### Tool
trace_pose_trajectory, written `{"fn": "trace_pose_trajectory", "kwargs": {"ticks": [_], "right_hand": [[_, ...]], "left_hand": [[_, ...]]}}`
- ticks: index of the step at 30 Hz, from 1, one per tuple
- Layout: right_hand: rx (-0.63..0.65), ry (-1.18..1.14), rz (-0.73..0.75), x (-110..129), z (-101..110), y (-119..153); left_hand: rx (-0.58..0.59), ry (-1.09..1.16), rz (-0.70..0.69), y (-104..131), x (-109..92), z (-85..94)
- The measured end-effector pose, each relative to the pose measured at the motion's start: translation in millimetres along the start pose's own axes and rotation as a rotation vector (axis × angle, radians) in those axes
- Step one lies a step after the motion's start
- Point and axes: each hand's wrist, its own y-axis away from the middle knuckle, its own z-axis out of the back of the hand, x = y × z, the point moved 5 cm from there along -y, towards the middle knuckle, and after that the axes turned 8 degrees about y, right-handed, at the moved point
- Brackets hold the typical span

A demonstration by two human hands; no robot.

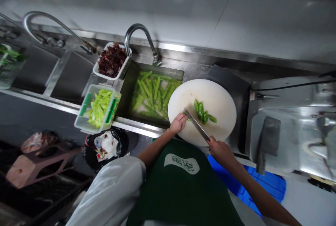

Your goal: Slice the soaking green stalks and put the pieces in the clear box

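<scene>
My right hand [219, 150] is closed round the handle of a kitchen knife [197, 125], whose long blade slants up and left over a round white cutting board [223, 103]. At the board's left side, the curled fingers of my left hand [178, 123] press on a green vegetable piece [188, 118] beside the blade's tip. My fingers and the blade hide most of that piece. Several glossy green slant-cut pieces [201, 111] lie to the right of the blade, near the board's middle.
Left of the board, a sink basin [124, 103] holds long green vegetables [154, 93] in water. Beyond are a tub of pale green slices [98, 108], dark red leaves [111, 60] and a curved faucet [139, 26]. A cleaver [270, 136] lies at right; a lined bin [90, 152] stands below.
</scene>
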Motion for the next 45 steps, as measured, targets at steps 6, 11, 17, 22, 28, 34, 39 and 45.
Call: {"fn": "trace_pose_trajectory", "kwargs": {"ticks": [6, 11, 17, 22, 28, 34, 39, 45], "right_hand": [[0.031, -0.004, -0.009, 6.6, 0.9, -12.2], [0.006, 0.015, 0.011, 0.4, 8.6, 0.4], [0.049, 0.019, -0.011, 2.9, 8.9, -2.1], [0.024, 0.013, 0.012, 1.9, 12.3, -5.1], [0.048, -0.032, 0.025, -13.4, 12.4, 8.7], [0.047, -0.069, 0.013, 1.6, 2.2, -14.3], [-0.038, -0.104, -0.039, -15.4, 3.8, 0.0], [-0.054, -0.007, 0.024, -31.6, -8.9, 26.8]], "left_hand": [[0.008, 0.032, 0.007, 1.4, 3.1, 1.9], [0.005, 0.001, -0.032, -0.1, -0.8, 2.8], [0.015, 0.005, -0.033, 0.2, 0.1, 1.5], [0.007, -0.013, -0.036, 1.4, 1.4, 0.7], [0.024, -0.004, -0.020, -0.1, 1.2, 1.5], [0.004, -0.013, -0.035, 1.9, -2.9, -0.3], [-0.087, -0.005, 0.040, -10.2, -2.5, 22.3], [-0.039, 0.017, 0.020, -103.8, 11.9, 42.0]]}}
